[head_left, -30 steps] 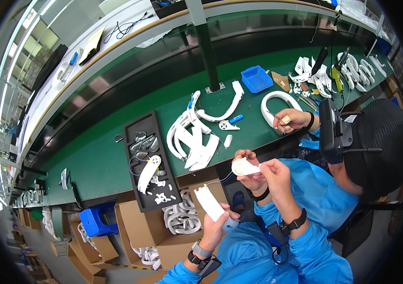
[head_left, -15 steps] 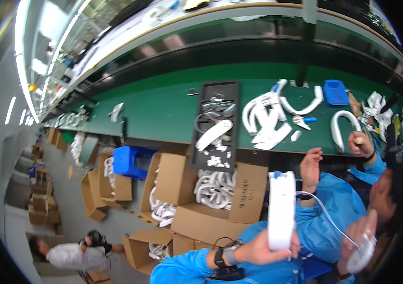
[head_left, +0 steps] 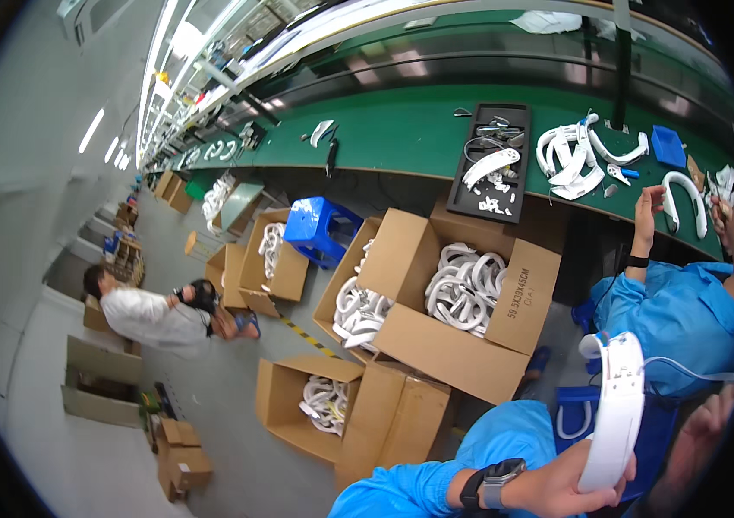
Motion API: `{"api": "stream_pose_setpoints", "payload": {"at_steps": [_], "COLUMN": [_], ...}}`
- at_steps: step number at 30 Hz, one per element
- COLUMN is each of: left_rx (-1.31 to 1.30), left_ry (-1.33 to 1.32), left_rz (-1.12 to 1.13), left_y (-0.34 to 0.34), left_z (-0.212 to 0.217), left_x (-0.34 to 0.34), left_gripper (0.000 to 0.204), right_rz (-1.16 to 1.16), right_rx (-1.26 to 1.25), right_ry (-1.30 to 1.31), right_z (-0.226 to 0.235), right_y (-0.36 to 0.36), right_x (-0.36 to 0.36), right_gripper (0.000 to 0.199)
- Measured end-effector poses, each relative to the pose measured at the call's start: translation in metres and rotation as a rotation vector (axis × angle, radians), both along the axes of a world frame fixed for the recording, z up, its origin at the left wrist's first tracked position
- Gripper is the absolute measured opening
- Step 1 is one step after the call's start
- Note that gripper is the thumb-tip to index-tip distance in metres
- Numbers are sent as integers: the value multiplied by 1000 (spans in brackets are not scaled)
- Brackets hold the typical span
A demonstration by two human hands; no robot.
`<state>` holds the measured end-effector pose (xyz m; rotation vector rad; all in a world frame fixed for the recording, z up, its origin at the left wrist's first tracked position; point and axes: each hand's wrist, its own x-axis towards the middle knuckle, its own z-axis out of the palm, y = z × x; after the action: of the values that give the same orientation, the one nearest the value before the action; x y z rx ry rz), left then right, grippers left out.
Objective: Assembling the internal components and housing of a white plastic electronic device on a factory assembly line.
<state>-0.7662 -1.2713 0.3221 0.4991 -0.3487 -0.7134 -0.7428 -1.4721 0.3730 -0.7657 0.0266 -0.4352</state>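
Observation:
My left hand [head_left: 570, 483], with a watch and a black band on its wrist, grips the lower end of a white curved plastic neckband [head_left: 617, 414]. The neckband stands roughly upright, and its upper end bends over to the left. From its upper right side a thin white cable [head_left: 686, 369] runs toward the right edge. My right hand [head_left: 702, 436] is at the dim lower right rim, near the cable; its fingers are too dark and blurred to make out what they hold.
A co-worker in blue [head_left: 673, 298] works at the green bench [head_left: 384, 138], close on my right. Open cartons [head_left: 436, 345] of white curved parts stand below. A black tray [head_left: 462, 200], a blue bin [head_left: 668, 147] and a blue stool [head_left: 319, 226] are farther off. Another person [head_left: 151, 319] bends at left.
The view has swung left, so the bench and cartons appear farther right. My left hand still grips the neckband, now lower right. The white handheld thing in my right hand is no longer clearly visible.

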Motion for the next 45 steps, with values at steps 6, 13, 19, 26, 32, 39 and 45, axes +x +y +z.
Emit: {"api": "stream_pose_setpoints", "payload": {"at_steps": [6,13,19,26,32,39,45], "left_rx": [357,416,455,423,432,439,352], "left_ry": [162,201,207,412,568,572,498], "left_rz": [374,577,882,1121,1341,1668,1780], "left_y": [36,125,204,351,482,543,586], "left_z": [-43,-57,-58,-119,-140,-101,-94], "left_x": [-66,-173,-321,-547,-719,-848,-904], "left_gripper": [31,29,28,43,65,66,66], "right_rz": [-396,526,1058,1309,1481,1684,1750], "right_rx": [-1251,-326,-11,-361,-448,-481,-483], "right_ry": [-145,303,518,612,699,551,422], "right_z": [-52,-35,-50,-121,-161,-138,-132], "right_y": [65,193,317,506,649,731,779], "right_x": [-39,-80,-185,-371,-536,-661,-731], "right_gripper": [29,23,20,12,10,8,11]}}
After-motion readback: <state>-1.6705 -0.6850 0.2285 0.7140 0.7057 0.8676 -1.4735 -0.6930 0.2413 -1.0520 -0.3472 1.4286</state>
